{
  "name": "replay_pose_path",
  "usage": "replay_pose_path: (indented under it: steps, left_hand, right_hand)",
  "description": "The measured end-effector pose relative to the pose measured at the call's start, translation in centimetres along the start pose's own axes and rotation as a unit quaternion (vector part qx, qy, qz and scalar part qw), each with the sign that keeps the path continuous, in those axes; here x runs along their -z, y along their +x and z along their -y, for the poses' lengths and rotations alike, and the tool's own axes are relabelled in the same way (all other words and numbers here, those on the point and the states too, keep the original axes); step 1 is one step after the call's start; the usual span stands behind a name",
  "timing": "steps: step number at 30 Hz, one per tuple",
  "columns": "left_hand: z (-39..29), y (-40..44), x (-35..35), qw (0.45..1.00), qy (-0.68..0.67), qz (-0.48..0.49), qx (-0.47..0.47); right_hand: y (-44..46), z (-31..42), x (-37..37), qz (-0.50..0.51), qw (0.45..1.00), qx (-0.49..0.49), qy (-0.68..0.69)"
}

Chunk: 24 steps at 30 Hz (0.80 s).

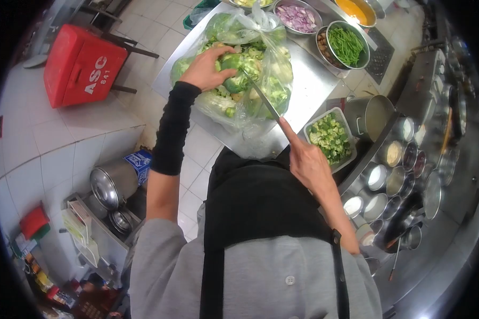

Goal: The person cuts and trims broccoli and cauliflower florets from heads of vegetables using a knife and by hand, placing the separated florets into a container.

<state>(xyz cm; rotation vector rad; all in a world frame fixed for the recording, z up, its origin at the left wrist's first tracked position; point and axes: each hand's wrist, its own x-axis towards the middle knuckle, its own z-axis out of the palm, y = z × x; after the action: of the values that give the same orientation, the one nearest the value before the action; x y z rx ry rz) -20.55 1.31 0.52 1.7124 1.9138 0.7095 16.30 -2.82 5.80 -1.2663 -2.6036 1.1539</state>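
Note:
A clear plastic bag point(274, 33) lies opened out on the metal table, full of broccoli and paler cauliflower-like pieces. My left hand point(207, 69), with a black sleeve on the forearm, grips a head of broccoli point(230, 63) between thumb and fingers. In my right hand point(310, 162) is a knife point(265, 99), its handle mostly covered by the fingers. The blade points up and left, and its tip is at the broccoli beside my left thumb. Whether the edge is inside a stem cannot be made out.
A white basket of cut broccoli point(330, 137) stands at the table's right, beside a large pot point(370, 114). Bowls of chopped onion point(297, 18) and green beans point(347, 45) sit at the back. Seasoning bowls point(377, 177) line the right counter. A red box point(80, 66) is at left.

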Motion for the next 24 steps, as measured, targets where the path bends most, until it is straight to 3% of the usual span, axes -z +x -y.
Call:
replay_pose_path:
  steps: [2, 7, 9, 14, 17, 24]
  left_hand:
    - [-0.2, -0.7, 0.4, 0.999, -0.020, 0.010, 0.037]
    - [-2.5, -4.3, -0.7, 0.987, 0.007, -0.158, -0.029]
    - [-3.5, -5.7, -1.8, 0.975, 0.012, -0.219, -0.025]
    - [-3.1, -7.9, -5.6, 0.963, -0.037, -0.265, 0.040]
    - [-2.9, -7.3, -5.8, 0.947, -0.093, -0.294, 0.090]
    - [-2.9, -6.3, -5.8, 0.940, -0.043, -0.318, 0.114]
  right_hand:
    - [-1.5, 0.3, 1.3, -0.006, 1.000, -0.020, 0.020]
    - [-3.0, 1.5, 2.4, -0.072, 0.992, -0.044, 0.098]
    - [-2.6, 2.2, 2.6, -0.049, 0.989, -0.051, 0.130]
    - [-0.6, 2.8, 1.8, 0.021, 0.991, -0.032, 0.126]
    - [0.0, 2.3, 0.7, 0.001, 0.995, 0.019, 0.096]
    - [1.4, 1.6, 0.1, 0.039, 0.998, 0.011, 0.037]
